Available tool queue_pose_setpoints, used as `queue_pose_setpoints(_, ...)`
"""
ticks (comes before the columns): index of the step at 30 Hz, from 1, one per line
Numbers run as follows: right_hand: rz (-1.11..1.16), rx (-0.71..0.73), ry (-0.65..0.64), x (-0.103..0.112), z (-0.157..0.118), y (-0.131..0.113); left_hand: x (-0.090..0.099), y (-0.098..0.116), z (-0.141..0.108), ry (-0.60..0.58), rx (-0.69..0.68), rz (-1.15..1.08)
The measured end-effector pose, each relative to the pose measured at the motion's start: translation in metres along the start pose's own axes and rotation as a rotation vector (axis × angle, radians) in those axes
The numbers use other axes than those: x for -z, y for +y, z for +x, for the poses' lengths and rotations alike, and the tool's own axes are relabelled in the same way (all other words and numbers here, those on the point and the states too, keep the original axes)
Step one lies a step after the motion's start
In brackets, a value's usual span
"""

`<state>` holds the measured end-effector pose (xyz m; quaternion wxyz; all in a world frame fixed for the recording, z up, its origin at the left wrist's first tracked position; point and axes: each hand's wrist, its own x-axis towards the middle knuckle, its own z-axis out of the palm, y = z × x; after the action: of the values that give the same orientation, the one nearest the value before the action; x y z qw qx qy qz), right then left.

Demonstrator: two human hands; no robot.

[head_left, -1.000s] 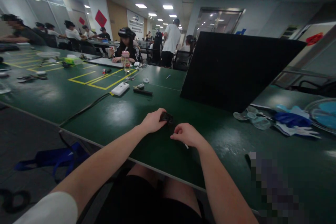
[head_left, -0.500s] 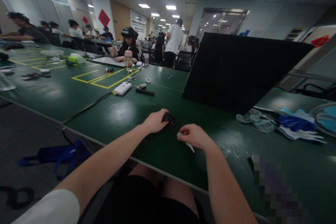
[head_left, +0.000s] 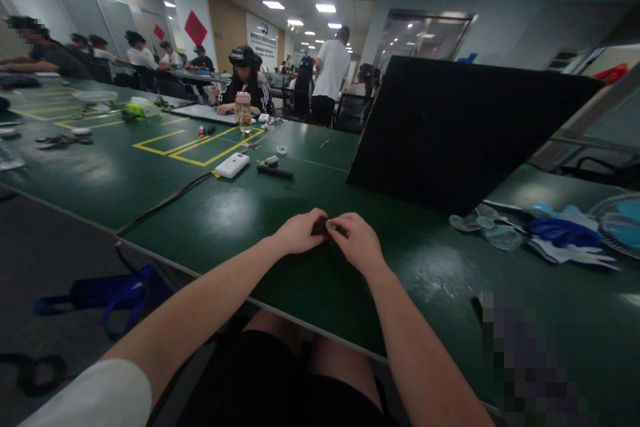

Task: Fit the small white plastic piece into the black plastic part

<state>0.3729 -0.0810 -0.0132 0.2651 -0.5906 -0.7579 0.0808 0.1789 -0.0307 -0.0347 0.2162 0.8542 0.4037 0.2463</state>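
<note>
My left hand [head_left: 299, 233] is closed on a small black part [head_left: 319, 226] above the green table, in the middle of the head view. My right hand [head_left: 359, 240] pinches a small whitish round piece [head_left: 330, 225] between thumb and fingers. It is held right up against the black part, and the two hands nearly meet. The fingers cover much of both pieces, so whether they are joined cannot be seen.
Ahead stands a large tilted black panel [head_left: 450, 133]. On the right lie clear fan blades [head_left: 500, 233], blue-and-white gloves [head_left: 565, 233] and a round fan grille [head_left: 617, 223]. A white box-shaped device [head_left: 232, 165] and a black bar [head_left: 275, 173] lie further left. A person sits across the table.
My right hand has moved left and slightly away from me, bringing the whitish round piece against the black part. My left hand has stayed nearly in place.
</note>
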Motion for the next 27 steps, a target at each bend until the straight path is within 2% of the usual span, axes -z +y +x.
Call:
queue_pose_setpoints(5,-0.005,0.001,-0.046,0.001,0.001,0.003,-0.001,-0.002,0.000,0.015,-0.009,-0.030)
queue_pose_setpoints(7,-0.022,-0.020,0.019,0.013,-0.001,0.003,0.000,-0.001,0.000,0.016,0.009,-0.029)
queue_pose_setpoints(9,-0.071,-0.153,0.113,0.031,-0.004,0.006,0.002,-0.001,-0.001,0.008,0.034,-0.029)
queue_pose_setpoints(10,-0.103,-0.268,0.129,0.042,-0.007,0.009,0.002,-0.001,-0.002,0.002,0.042,-0.029)
queue_pose_setpoints(11,-0.129,-0.402,0.099,0.052,-0.010,0.012,0.003,-0.001,-0.002,-0.004,0.050,-0.027)
queue_pose_setpoints(13,-0.115,-0.585,-0.122,0.067,-0.018,0.022,0.004,-0.002,-0.002,0.000,0.073,-0.012)
queue_pose_setpoints(16,-0.056,-0.590,-0.450,0.071,-0.030,0.035,0.004,-0.002,0.000,0.031,0.109,0.017)
queue_pose_setpoints(18,-0.034,-0.526,-0.530,0.062,-0.032,0.037,0.003,-0.002,0.001,0.045,0.123,0.019)
queue_pose_setpoints(20,-0.037,-0.458,-0.487,0.050,-0.030,0.031,0.003,-0.001,0.001,0.043,0.127,0.012)
queue_pose_setpoints(23,-0.058,-0.362,-0.311,0.031,-0.022,0.017,0.004,0.001,0.000,0.030,0.097,0.005)
queue_pose_setpoints(27,-0.031,-0.355,-0.142,0.015,-0.016,0.006,0.004,0.002,-0.001,0.033,0.030,0.017)
